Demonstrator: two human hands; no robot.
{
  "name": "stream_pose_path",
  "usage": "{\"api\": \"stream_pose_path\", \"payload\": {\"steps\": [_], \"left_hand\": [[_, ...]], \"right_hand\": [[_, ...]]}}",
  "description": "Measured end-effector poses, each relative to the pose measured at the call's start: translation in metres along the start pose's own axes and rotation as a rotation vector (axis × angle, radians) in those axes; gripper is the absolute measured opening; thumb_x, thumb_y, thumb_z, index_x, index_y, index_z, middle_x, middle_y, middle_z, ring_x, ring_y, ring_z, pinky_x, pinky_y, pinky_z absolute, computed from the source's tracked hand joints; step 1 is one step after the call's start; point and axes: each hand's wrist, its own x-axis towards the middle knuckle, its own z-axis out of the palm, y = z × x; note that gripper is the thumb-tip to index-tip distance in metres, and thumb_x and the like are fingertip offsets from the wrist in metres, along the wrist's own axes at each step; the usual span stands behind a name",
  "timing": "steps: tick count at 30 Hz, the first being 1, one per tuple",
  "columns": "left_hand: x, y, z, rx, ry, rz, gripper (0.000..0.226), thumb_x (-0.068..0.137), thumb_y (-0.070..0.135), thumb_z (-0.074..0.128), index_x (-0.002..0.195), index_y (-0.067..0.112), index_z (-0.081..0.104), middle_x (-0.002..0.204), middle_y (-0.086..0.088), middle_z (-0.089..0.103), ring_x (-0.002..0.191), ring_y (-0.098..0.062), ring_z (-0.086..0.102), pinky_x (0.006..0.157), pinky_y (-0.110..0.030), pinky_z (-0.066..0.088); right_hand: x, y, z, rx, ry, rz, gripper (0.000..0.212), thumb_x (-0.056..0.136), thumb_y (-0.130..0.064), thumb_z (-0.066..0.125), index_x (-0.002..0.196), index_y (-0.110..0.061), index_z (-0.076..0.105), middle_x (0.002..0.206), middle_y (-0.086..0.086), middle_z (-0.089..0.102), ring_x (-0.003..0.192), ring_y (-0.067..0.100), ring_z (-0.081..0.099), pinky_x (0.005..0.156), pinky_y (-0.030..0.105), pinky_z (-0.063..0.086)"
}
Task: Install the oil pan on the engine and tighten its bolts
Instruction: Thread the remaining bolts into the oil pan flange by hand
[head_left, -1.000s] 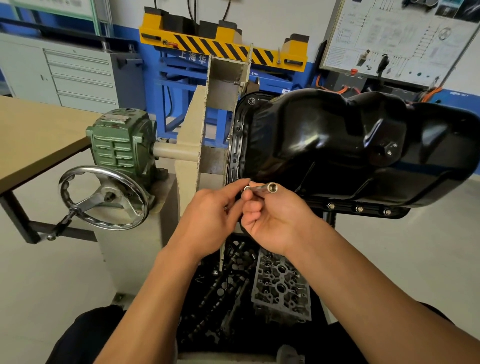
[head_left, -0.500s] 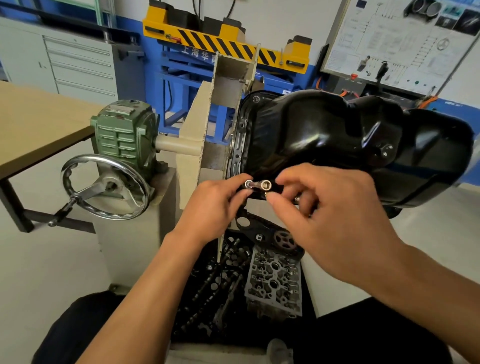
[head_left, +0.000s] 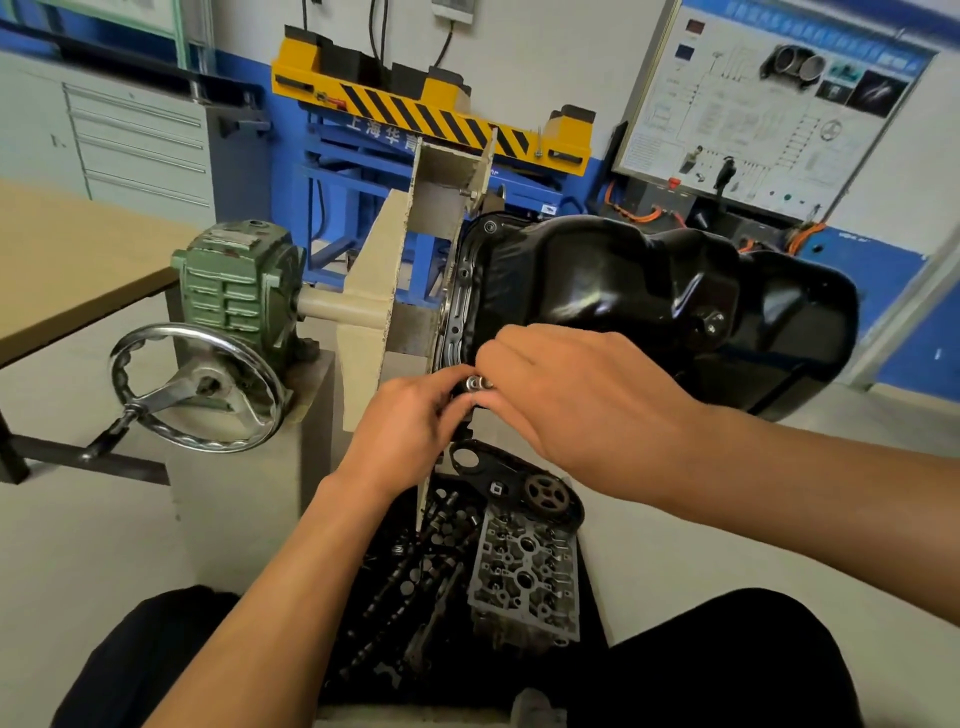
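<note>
The left hand (head_left: 410, 421) has a pinching grip on a small socket (head_left: 477, 383), perhaps; the right hand (head_left: 582, 405), grip unclear, covers the oil pan (head_left: 649, 286) rim; handwheel (head_left: 197, 387) left, cylinder head (head_left: 524, 577) below.

- A small shiny piece (head_left: 479, 383) in the middle of the frame is pinched in the left hand (head_left: 410, 431). Fingers cover most of it, so I cannot tell what it is.
- The right hand (head_left: 576, 400) bends over it. Its fingertips are hidden, so I cannot tell its grip.
- That hand also covers part of the lower edge of the oil pan (head_left: 649, 291).
- The wall board (head_left: 769, 104), upper right, has print too small to read, and the top edge cuts it off.
- The table (head_left: 78, 270) runs off the left edge.
</note>
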Motion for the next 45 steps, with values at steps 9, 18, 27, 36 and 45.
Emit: {"api": "stream_pose_path", "payload": {"steps": [9,18,27,36,45], "left_hand": [[-0.003,-0.004,0.006,-0.003,0.029,-0.062,0.011,0.093,0.017,0.066,0.091,0.016,0.056,0.052,0.019,0.039,0.047,-0.003,0.038,0.05,-0.023,0.029],[-0.001,0.001,0.003,0.023,0.038,-0.007,0.018,0.093,0.014,0.067,0.094,0.023,0.051,0.063,0.031,0.053,0.054,0.012,0.047,0.051,-0.002,0.028],[-0.003,-0.001,0.007,-0.013,-0.006,-0.118,0.02,0.093,0.02,0.062,0.1,0.002,0.068,0.056,0.016,0.044,0.049,-0.002,0.042,0.053,-0.017,0.03],[-0.003,-0.001,0.009,-0.04,0.016,-0.141,0.015,0.092,0.018,0.068,0.105,0.01,0.072,0.054,0.015,0.044,0.05,-0.005,0.044,0.051,-0.023,0.037],[-0.002,-0.001,0.011,-0.038,0.054,-0.188,0.018,0.091,0.014,0.069,0.085,-0.001,0.063,0.05,0.02,0.04,0.048,0.0,0.043,0.051,-0.01,0.03]], "right_hand": [[0.01,0.009,0.01,-0.192,0.151,0.052,0.045,0.099,-0.038,0.051,0.059,-0.021,0.035,0.049,0.0,0.047,0.042,0.024,0.048,0.043,0.026,0.025],[0.0,0.014,0.003,0.013,0.01,-0.095,0.015,0.095,-0.025,0.061,0.107,-0.019,0.065,0.084,-0.002,0.063,0.076,0.023,0.062,0.055,0.035,0.046],[0.005,0.011,0.013,0.01,0.129,-0.035,0.032,0.098,-0.039,0.044,0.077,-0.016,0.051,0.062,-0.003,0.052,0.051,0.02,0.045,0.045,0.028,0.026],[0.008,0.006,0.008,-0.14,0.05,0.199,0.052,0.097,-0.059,0.028,0.062,-0.021,0.037,0.05,-0.004,0.035,0.043,0.021,0.03,0.046,0.021,0.011],[0.003,-0.009,0.004,-0.12,-0.02,0.132,0.034,0.067,-0.016,0.089,0.066,-0.013,0.055,0.047,-0.001,0.049,0.037,0.021,0.03,0.041,0.019,0.005]]}}
